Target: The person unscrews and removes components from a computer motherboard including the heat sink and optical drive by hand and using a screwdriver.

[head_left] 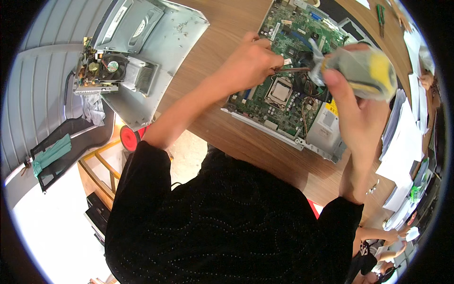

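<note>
My left hand point(254, 61) is closed on a thin, dark, stick-like tool point(294, 70), whose exact kind I cannot make out. The tool's far end meets the crumpled plastic beside a wrapped container. My right hand point(352, 106) grips that rounded grey container point(362, 71), which has a yellow patch and clear plastic around it. Both hands are above a green motherboard point(255, 106). A bare square processor point(280, 91) sits in its socket below the tool. Under the container, a black fan point(305, 59) with wires is partly hidden.
An opened metal computer case point(182, 28) lies at the left, near a fan and heatsink unit point(113, 68). Paper stacks point(402, 137) line the right side. A green-handled tool point(380, 19) lies at the far right. Another person's arm point(378, 234) shows at lower right.
</note>
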`<state>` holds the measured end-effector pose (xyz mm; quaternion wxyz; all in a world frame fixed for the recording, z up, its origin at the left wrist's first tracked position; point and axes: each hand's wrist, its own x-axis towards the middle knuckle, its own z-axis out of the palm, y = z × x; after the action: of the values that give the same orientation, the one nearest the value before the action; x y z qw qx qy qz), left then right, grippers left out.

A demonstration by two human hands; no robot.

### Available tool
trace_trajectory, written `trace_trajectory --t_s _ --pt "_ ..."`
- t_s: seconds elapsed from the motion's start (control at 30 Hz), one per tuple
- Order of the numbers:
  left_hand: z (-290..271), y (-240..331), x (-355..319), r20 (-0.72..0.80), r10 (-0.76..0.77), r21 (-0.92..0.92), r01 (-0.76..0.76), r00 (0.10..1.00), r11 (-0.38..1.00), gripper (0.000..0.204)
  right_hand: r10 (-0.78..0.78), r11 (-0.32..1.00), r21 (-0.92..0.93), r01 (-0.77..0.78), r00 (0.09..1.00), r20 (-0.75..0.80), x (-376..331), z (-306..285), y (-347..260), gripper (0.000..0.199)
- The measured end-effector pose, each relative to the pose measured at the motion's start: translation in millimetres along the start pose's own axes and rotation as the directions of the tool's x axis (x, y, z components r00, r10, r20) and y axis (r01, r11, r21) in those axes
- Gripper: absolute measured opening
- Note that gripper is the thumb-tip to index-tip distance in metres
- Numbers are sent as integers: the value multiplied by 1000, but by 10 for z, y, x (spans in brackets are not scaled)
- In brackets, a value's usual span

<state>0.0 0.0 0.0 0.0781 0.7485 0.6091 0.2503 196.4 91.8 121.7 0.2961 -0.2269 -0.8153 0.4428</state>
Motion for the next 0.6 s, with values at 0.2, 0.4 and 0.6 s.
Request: trace_trajectory --t_s 0.2,0.4,0.6 --pt "-155 -70 -22 4 -4 26 4 1000 1000 12 52 941 -335 -46 999 8 284 126 -181 34" --pt "-707 142 145 -144 -79 -411 13 986 912 31 -181 844 -497 201 979 90 406 368 -196 42" --pt "-697 263 229 -147 -150 -416 76 978 906 24 -175 931 -318 179 984 42 380 256 -333 45"
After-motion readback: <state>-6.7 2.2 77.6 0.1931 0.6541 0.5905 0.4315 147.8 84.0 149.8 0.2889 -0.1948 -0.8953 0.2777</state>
